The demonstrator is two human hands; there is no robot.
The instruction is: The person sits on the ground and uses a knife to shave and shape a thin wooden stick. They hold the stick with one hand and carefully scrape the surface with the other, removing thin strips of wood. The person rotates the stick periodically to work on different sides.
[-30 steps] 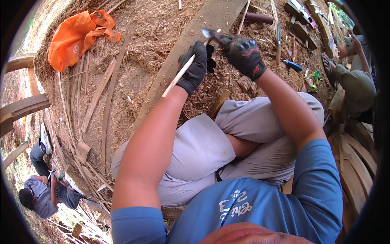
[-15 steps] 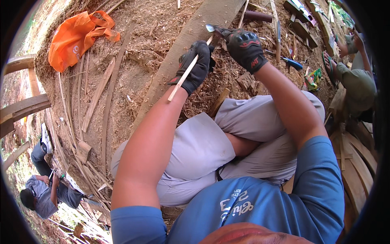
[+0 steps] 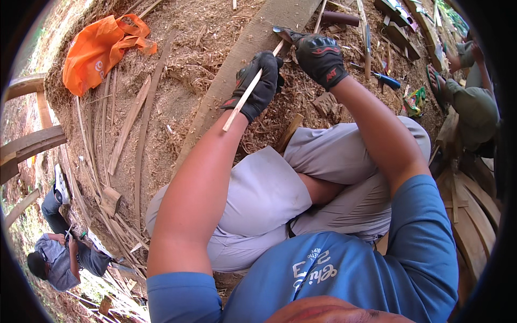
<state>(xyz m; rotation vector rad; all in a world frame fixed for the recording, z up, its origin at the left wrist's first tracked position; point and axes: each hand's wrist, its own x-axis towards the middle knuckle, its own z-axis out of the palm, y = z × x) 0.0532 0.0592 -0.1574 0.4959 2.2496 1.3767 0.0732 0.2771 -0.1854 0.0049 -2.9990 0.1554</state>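
My left hand [image 3: 255, 85], in a black glove, is closed around a thin pale wooden stick [image 3: 243, 103]. The stick slants from my left wrist up to the blade of a knife [image 3: 284, 34]. My right hand [image 3: 320, 58], gloved as well, grips this knife; its handle is hidden in the fist. The short blade points left and meets or crosses the stick's far end; exact contact is hard to make out. Beneath both hands lies a long wooden plank [image 3: 253, 43], running diagonally over the shavings.
An orange bag [image 3: 97, 54] lies far left above several loose wood strips [image 3: 129, 126]. Right of my hands are a blue-handled tool [image 3: 388, 81] and a brown cylinder [image 3: 341, 19]. One person [image 3: 59, 261] sits at lower left, another [image 3: 474, 110] at far right. Boards [image 3: 474, 210] are stacked at right.
My right hand has shifted slightly up and left with the knife, and the blade has tilted, losing its bright glint. My left hand keeps its hold on the stick, almost unmoved.
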